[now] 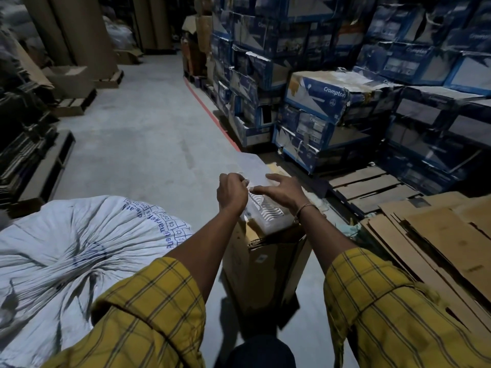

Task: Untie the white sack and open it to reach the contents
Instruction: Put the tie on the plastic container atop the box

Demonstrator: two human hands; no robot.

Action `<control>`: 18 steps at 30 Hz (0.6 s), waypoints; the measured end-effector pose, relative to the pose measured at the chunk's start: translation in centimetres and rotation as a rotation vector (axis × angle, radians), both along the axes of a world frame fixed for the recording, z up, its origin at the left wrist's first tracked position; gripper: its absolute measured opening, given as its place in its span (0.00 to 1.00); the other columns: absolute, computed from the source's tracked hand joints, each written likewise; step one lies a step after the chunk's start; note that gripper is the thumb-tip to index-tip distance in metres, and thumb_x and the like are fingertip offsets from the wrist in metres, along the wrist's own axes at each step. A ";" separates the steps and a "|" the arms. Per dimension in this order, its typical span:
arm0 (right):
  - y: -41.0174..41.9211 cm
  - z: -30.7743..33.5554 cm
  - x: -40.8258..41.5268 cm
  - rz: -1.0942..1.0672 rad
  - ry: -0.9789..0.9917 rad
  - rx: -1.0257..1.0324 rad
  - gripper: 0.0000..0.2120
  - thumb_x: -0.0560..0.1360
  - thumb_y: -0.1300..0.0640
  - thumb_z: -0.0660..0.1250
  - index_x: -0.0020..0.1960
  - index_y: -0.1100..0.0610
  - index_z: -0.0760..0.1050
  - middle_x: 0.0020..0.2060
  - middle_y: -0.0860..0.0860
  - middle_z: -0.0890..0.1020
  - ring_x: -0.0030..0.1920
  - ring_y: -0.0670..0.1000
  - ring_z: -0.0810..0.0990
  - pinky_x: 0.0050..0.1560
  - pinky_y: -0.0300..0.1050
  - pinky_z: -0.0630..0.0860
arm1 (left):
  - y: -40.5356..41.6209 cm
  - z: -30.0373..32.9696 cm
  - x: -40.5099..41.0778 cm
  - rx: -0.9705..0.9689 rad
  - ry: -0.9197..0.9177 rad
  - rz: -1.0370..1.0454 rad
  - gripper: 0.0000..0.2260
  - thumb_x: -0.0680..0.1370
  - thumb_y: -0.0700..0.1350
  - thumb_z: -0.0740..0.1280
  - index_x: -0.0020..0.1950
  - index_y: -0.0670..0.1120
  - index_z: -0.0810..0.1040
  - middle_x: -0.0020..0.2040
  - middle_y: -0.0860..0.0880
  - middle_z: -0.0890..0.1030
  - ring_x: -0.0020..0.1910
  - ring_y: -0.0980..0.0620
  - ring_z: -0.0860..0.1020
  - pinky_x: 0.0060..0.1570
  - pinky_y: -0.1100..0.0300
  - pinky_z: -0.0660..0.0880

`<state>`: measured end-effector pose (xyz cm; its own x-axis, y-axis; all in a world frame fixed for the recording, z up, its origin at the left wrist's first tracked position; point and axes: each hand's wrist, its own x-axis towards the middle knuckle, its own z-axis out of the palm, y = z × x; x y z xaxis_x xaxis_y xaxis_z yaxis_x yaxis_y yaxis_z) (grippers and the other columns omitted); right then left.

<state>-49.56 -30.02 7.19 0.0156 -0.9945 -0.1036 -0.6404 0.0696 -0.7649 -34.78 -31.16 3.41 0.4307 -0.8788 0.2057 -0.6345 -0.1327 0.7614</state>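
A big white woven sack (66,251) with blue print lies at the lower left, its cloth twisted into gathered folds; no tie shows clearly. Both hands are off it, to its right. My left hand (231,193) is closed on the top edge of a thin clear plastic bag holding a white ribbed item (268,211). My right hand (283,191) has its fingers spread, with thumb and forefinger pinching the same plastic. The bagged item rests on top of a brown cardboard box (265,264) standing on the floor between my arms.
Stacked blue Crompton cartons (318,102) fill the right side. Flattened cardboard sheets (430,248) lie at the lower right, beside wooden pallets (372,187). Brown paper rolls (79,30) and dark stacks stand left. A grey concrete aisle (138,134) with a red line runs ahead.
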 end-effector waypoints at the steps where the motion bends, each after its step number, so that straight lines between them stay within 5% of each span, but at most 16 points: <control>1: 0.1 -0.1 0.2 0.003 0.031 0.000 0.52 0.52 0.22 0.74 0.71 0.43 0.75 0.74 0.53 0.72 0.73 0.58 0.72 0.74 0.60 0.69 | 0.1 -0.2 0.1 -0.021 0.027 -0.018 0.09 0.82 0.44 0.70 0.58 0.42 0.86 0.57 0.43 0.84 0.50 0.46 0.83 0.35 0.65 0.68; 5: 0.6 0.0 0.5 0.039 0.101 -0.008 0.48 0.57 0.25 0.75 0.73 0.44 0.74 0.76 0.55 0.68 0.74 0.61 0.70 0.74 0.61 0.69 | 0.7 -1.0 0.7 0.032 0.407 -0.017 0.15 0.78 0.42 0.73 0.61 0.48 0.74 0.56 0.42 0.81 0.50 0.43 0.83 0.47 0.51 0.84; 7: 0.7 -0.1 0.5 0.038 0.122 -0.013 0.49 0.58 0.25 0.75 0.74 0.44 0.73 0.76 0.56 0.67 0.75 0.61 0.68 0.74 0.61 0.68 | 0.7 -1.3 0.9 0.124 0.634 -0.027 0.18 0.75 0.42 0.76 0.59 0.47 0.71 0.54 0.41 0.81 0.44 0.43 0.83 0.40 0.52 0.84; 10: 0.8 -0.4 0.7 0.056 0.238 -0.009 0.47 0.61 0.27 0.76 0.76 0.43 0.70 0.75 0.59 0.64 0.74 0.64 0.68 0.73 0.60 0.69 | 0.8 -1.8 0.8 0.122 0.940 -0.050 0.05 0.82 0.39 0.68 0.57 0.43 0.77 0.46 0.39 0.81 0.31 0.48 0.79 0.27 0.60 0.77; 14: 1.3 -0.6 1.4 0.051 0.414 -0.029 0.48 0.62 0.26 0.74 0.77 0.41 0.66 0.75 0.60 0.62 0.72 0.67 0.67 0.71 0.60 0.69 | 1.4 -1.9 0.6 0.078 1.153 -0.080 0.13 0.86 0.43 0.58 0.60 0.39 0.80 0.45 0.41 0.86 0.34 0.47 0.84 0.28 0.61 0.79; 18: 1.7 -0.7 1.7 0.038 0.500 -0.040 0.49 0.63 0.24 0.71 0.79 0.42 0.64 0.76 0.61 0.61 0.74 0.68 0.65 0.71 0.62 0.65 | 1.4 -1.9 1.1 0.087 1.086 -0.106 0.11 0.84 0.44 0.67 0.63 0.40 0.79 0.44 0.42 0.84 0.34 0.48 0.82 0.32 0.56 0.80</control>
